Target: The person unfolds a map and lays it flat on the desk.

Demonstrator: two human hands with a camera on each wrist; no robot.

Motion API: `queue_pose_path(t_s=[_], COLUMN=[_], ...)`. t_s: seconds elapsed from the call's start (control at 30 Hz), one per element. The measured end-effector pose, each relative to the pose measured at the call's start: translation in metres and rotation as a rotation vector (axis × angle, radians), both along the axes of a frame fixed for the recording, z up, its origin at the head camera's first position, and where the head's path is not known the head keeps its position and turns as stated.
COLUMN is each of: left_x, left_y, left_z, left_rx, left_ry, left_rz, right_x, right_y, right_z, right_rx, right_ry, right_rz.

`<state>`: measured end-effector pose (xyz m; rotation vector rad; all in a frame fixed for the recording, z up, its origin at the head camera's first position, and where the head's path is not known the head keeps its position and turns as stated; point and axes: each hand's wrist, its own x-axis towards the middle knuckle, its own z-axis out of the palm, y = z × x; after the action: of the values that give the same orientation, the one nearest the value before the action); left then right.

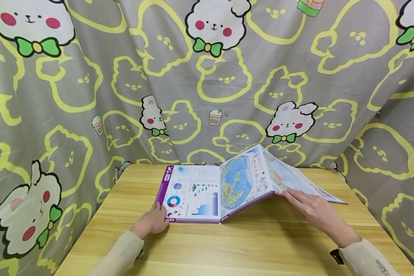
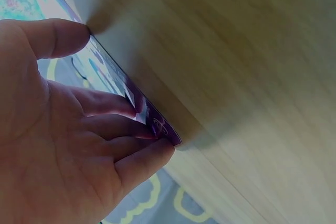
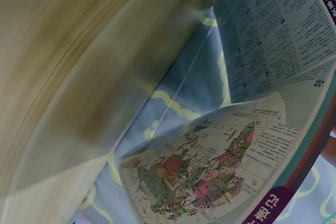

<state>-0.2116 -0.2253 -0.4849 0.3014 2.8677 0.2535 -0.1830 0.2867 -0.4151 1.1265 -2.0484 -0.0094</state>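
A folded world map (image 1: 236, 184) with purple borders lies partly opened on the table. Its left panel is flat, while the middle and right panels rise to a tent-like fold. My left hand (image 1: 153, 219) rests at the lower left corner of the flat panel; in the left wrist view its fingers (image 2: 144, 163) lie against the purple edge. My right hand (image 1: 312, 209) pinches the near edge beside the raised fold. The right wrist view shows the printed underside (image 3: 194, 177), with small coloured maps and text, and a fingertip (image 3: 329, 150) at the border.
The light wooden table (image 1: 241, 249) extends in front of the map and to both sides. A grey curtain (image 1: 179, 88) printed with cartoon animals hangs close behind the table and along both sides.
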Motion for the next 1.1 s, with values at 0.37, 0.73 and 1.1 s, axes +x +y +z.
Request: queue_pose_path(t_s=[0.37,0.73,1.1], left_x=[0.002,0.002,-0.002], left_y=[-0.005,-0.011,-0.022], left_z=[0.005,0.005,0.0], left_rx=[0.003,0.016,0.026], left_ry=[0.01,0.002,-0.007], left_rz=[-0.012,0.012,0.033], right_x=[0.0,0.001,0.001], right_y=[0.007,0.014,0.019], right_z=[-0.012,-0.023,-0.037], right_rx=[-0.004,0.015,0.03], right_ry=[-0.005,-0.027,-0.044], right_rz=[-0.003,-0.032,-0.031])
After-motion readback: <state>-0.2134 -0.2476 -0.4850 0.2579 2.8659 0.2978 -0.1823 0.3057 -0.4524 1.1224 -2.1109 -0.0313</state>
